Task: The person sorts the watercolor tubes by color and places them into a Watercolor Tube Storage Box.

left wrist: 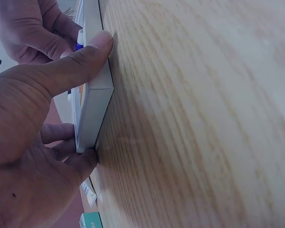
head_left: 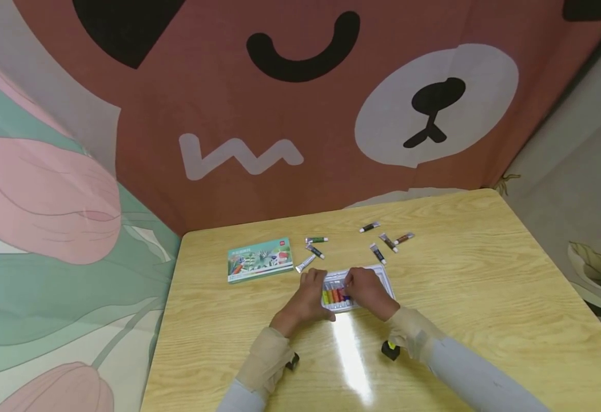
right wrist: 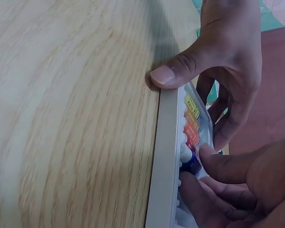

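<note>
A white plastic tray (head_left: 389, 281) of paint tubes lies on the wooden table between the two hands. My left hand (head_left: 307, 294) grips its left end, with the thumb (left wrist: 100, 40) on the front wall and the fingers around the far side. In the tray, a yellow tube (right wrist: 192, 105), orange ones and a red one lie side by side. Beside them, my right hand (head_left: 369, 290) pinches a dark blue paint tube (right wrist: 194, 164) with a white cap between thumb and fingers. The right hand covers much of the tray's right half in the head view.
A teal illustrated paint box (head_left: 260, 260) lies behind and left of the tray. Several loose tubes are scattered beyond it, among them a green tube (head_left: 317, 240), a white tube (head_left: 305, 263) and a brown tube (head_left: 404, 238). A printed bear cloth (head_left: 218, 200) hangs behind the table.
</note>
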`<state>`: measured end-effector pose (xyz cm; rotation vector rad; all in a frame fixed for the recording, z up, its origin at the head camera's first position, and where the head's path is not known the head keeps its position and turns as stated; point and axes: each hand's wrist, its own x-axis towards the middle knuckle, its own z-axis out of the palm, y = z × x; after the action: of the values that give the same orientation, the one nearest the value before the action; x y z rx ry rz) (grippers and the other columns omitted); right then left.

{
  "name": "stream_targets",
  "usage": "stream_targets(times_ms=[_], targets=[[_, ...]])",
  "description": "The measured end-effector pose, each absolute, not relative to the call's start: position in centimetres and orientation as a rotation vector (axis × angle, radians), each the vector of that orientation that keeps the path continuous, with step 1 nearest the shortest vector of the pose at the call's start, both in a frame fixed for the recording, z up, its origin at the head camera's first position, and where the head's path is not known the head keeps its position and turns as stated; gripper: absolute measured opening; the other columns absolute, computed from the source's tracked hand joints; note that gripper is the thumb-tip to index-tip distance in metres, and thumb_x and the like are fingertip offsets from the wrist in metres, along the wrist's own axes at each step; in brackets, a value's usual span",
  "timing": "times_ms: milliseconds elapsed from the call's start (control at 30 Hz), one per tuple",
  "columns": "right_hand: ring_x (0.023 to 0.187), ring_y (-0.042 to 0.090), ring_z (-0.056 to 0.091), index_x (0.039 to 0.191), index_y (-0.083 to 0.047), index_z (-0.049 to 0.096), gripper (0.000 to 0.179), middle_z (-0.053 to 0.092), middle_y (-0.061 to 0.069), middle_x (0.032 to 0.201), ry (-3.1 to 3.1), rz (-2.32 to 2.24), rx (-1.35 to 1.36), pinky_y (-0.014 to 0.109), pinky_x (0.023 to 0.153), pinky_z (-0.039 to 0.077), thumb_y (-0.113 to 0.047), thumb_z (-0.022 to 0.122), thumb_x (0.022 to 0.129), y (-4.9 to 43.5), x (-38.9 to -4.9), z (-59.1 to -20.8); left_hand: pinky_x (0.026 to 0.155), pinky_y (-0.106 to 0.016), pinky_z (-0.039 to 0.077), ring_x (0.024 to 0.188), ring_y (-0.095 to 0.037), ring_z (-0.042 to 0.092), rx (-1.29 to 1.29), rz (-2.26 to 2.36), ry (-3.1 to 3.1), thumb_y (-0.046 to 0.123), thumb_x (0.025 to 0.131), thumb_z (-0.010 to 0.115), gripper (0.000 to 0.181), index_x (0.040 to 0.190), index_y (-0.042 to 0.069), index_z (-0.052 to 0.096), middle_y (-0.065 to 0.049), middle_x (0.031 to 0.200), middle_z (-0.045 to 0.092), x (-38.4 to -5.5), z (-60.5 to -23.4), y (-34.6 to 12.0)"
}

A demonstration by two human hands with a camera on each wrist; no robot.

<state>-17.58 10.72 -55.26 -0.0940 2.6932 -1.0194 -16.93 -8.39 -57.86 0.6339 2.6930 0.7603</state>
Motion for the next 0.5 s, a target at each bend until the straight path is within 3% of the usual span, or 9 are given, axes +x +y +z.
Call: stream_targets(times_ms=[233, 500], targets=[[0.078, 0.018, 0.065, 0.089, -0.006, 0.074, 0.005, 0.071, 0.003, 0.083, 2.788, -0.978, -0.313, 0.036, 0.073, 0.054, -0.005, 0.077, 0.085, 11.3, -17.2, -55.5, 0.107, -0.040, 0.045, 0.125, -0.029, 0.035, 0.646, 0.757, 2.705, 0.026, 0.064, 0.099, 0.109, 0.150, 0.001, 0.036, -0.014, 0.141, 0.041, -16.9, -57.9, -8.3], [0.080, 0.020, 0.065, 0.092, -0.006, 0.079, 0.013, 0.070, 0.004, 0.084, 2.845, -0.950, -0.481, 0.040, 0.077, 0.055, -0.002, 0.081, 0.080, 12.2, -17.1, -56.2, 0.107, -0.040, 0.045, 0.124, -0.029, 0.035, 0.645, 0.761, 2.704, 0.025, 0.064, 0.099, 0.110, 0.150, 0.001, 0.036, -0.015, 0.141, 0.041, -16.9, -57.9, -8.3]])
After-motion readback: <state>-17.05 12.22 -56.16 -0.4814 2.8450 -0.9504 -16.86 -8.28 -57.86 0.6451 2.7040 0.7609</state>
